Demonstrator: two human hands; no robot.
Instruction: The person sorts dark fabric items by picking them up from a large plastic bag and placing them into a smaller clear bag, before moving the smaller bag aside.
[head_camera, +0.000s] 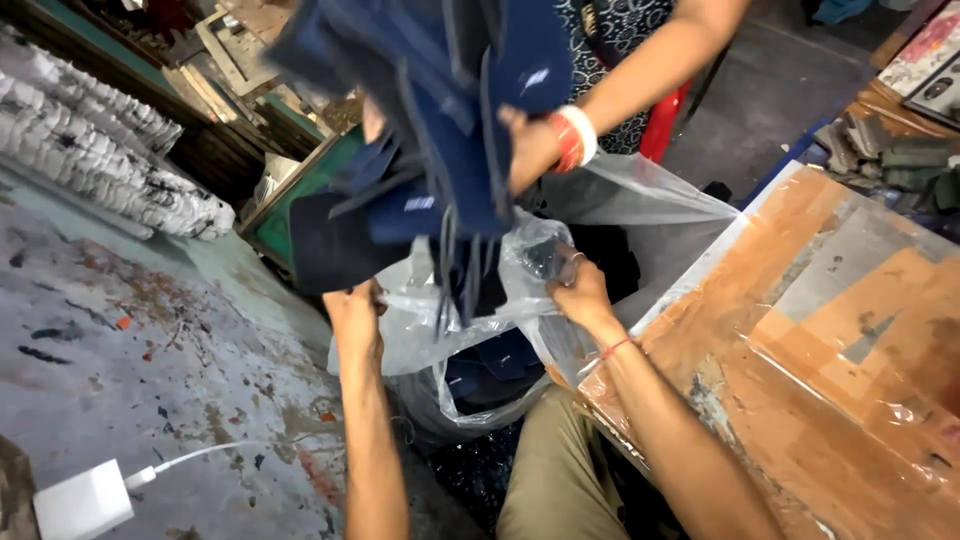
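Note:
My left hand (355, 305) grips the left rim of a clear plastic bag (440, 330), and my right hand (578, 285) grips its right rim, holding the mouth apart. Dark blue pieces (490, 365) lie inside the bag. Above it, another person's hand (535, 150), with red and white bangles at the wrist, holds a thick bundle of dark blue fabric pieces (440, 120) whose lower strips hang down into the bag's mouth.
A paint-stained grey table (130, 340) lies to the left, with a white charger and cable (85, 498) near its front corner. White patterned stacks (90, 150) sit at far left. A brown board under plastic sheeting (820, 340) lies to the right.

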